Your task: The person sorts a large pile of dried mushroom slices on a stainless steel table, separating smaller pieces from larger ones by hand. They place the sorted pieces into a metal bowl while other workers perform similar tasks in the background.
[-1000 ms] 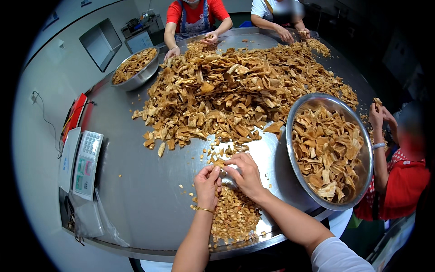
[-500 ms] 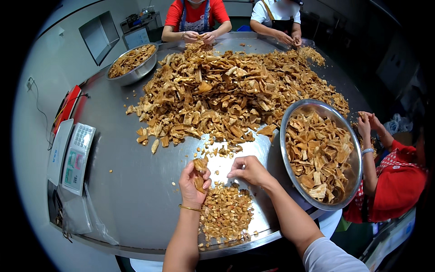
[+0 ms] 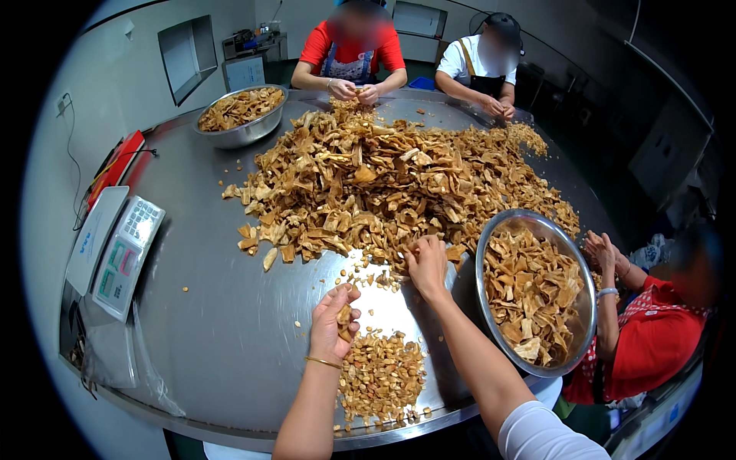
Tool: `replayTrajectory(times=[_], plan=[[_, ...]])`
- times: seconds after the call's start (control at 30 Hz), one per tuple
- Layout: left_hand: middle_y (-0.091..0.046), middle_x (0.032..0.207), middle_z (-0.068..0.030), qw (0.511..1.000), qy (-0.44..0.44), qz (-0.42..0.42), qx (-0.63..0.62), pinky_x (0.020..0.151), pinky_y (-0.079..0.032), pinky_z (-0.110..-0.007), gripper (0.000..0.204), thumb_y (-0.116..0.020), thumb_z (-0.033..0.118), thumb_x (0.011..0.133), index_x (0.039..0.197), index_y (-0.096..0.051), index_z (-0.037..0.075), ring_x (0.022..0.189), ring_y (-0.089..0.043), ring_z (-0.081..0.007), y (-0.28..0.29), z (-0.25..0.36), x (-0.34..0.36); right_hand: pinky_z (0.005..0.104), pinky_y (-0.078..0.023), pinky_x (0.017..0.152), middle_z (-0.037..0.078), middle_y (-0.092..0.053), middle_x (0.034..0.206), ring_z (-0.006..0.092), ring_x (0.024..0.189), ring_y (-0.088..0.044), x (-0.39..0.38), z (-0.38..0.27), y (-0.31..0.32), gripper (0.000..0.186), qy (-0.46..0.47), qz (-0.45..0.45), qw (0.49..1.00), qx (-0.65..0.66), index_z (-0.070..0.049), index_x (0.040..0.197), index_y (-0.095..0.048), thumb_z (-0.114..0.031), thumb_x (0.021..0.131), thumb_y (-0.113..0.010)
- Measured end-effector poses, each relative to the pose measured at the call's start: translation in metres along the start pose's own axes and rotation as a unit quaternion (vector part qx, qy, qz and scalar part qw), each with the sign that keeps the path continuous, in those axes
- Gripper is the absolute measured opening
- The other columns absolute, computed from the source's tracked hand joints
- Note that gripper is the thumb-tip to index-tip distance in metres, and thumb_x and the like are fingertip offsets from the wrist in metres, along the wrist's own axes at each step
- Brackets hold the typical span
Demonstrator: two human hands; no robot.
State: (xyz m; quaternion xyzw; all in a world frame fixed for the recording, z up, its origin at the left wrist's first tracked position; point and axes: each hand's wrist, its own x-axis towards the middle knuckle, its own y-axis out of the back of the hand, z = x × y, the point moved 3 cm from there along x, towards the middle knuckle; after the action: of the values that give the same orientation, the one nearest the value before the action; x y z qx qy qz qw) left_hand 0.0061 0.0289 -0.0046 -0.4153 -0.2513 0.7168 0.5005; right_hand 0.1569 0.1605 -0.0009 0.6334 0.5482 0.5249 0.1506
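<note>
My left hand is closed round a curled brown dried piece, held over the bare steel just beyond a small heap of pale tan bits. At the near edge of the big pile of dried brown slices, my right hand has its fingers curled among the pieces; what it grips, if anything, is hidden. Right of it is a large steel bowl, filled with similar slices.
Another bowl stands back left on the steel table. A scale, red object, cord and clear bags line the left edge. Co-workers handle pieces across the table; another works at the right.
My right hand has moved forward from the small heap to the pile's edge. My left hand keeps hold of the piece seen half a second ago. The view has shifted slightly.
</note>
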Motion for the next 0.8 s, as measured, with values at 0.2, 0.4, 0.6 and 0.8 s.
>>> replayTrajectory(times=[0.2, 0.4, 0.6, 0.8], plan=[[-0.056, 0.066, -0.0027, 0.960, -0.120, 0.058, 0.246, 0.039, -0.038, -0.017, 0.015, -0.062, 0.012, 0.072, 0.080, -0.056, 0.001, 0.053, -0.051, -0.0059, 0.004, -0.008, 0.004, 0.0193, -0.041, 0.054, 0.005, -0.059, 0.066, 0.0083, 0.059, -0.054, -0.047, -0.023, 0.020, 0.014, -0.267, -0.133, 0.831, 0.470, 0.002, 0.076, -0.055, -0.007, 0.068, -0.063], [-0.046, 0.055, 0.0035, 0.842, -0.173, 0.043, 0.510, 0.043, -0.031, -0.016, 0.026, -0.070, 0.023, 0.065, 0.065, -0.053, 0.002, 0.050, -0.039, -0.0018, -0.007, -0.014, -0.001, 0.0198, -0.041, 0.058, 0.003, -0.054, 0.077, 0.0067, 0.067, -0.049, -0.072, -0.046, 0.031, 0.011, -0.184, -0.177, 0.849, 0.463, 0.001, 0.077, -0.057, -0.005, 0.069, -0.061], [-0.045, 0.056, 0.0047, 0.864, -0.150, -0.026, 0.480, 0.044, -0.032, -0.015, 0.021, -0.071, 0.013, 0.062, 0.065, -0.053, 0.003, 0.051, -0.039, -0.0012, -0.004, -0.020, 0.005, 0.0189, -0.037, 0.057, 0.002, -0.055, 0.072, 0.0067, 0.061, -0.046, -0.078, -0.037, 0.022, 0.010, -0.305, -0.295, 0.677, 0.602, 0.001, 0.081, -0.056, -0.006, 0.074, -0.056], [-0.052, 0.061, 0.0012, 0.893, -0.096, -0.085, 0.430, 0.043, -0.034, -0.015, 0.012, -0.066, 0.005, 0.067, 0.070, -0.055, 0.003, 0.049, -0.043, -0.0022, -0.013, -0.015, 0.001, 0.0204, -0.037, 0.059, 0.002, -0.056, 0.072, 0.0083, 0.064, -0.048, -0.082, -0.032, 0.022, 0.014, -0.380, -0.357, 0.517, 0.679, -0.003, 0.079, -0.056, -0.014, 0.072, -0.061]])
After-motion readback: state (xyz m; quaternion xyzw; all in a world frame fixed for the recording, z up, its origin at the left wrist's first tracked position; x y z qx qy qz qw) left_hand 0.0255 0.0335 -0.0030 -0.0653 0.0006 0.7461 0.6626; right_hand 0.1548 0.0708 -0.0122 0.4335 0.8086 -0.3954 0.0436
